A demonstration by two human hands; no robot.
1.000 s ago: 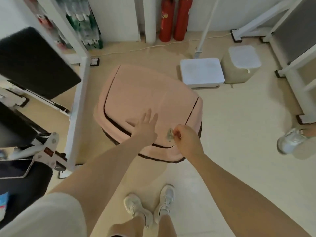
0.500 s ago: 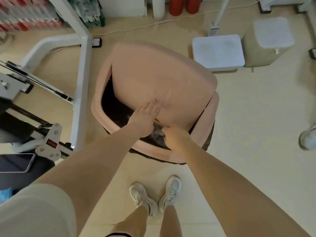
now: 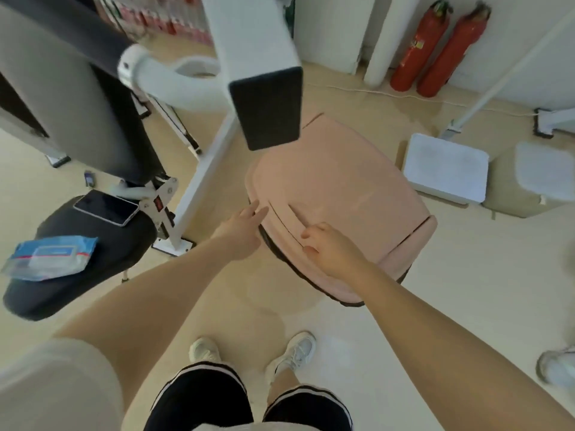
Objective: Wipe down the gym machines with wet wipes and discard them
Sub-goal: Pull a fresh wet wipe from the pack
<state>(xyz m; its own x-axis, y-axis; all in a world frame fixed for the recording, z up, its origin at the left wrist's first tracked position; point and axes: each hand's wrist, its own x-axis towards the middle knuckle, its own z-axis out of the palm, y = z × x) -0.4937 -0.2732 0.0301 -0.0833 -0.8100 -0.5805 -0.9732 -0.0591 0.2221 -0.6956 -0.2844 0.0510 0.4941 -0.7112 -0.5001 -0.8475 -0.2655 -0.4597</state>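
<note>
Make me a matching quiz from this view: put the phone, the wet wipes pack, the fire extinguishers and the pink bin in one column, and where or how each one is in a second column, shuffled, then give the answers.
Column one:
1. phone
2. wet wipes pack
3. fire extinguishers
4. pink bin

Column two:
A. standing against the far wall
B. lid down, under the right hand
C. far end of the black seat pad, next to the machine's frame
D. near end of the same pad, blue wrapper

Pairs: 1-C, 2-D, 3-A, 4-B
</note>
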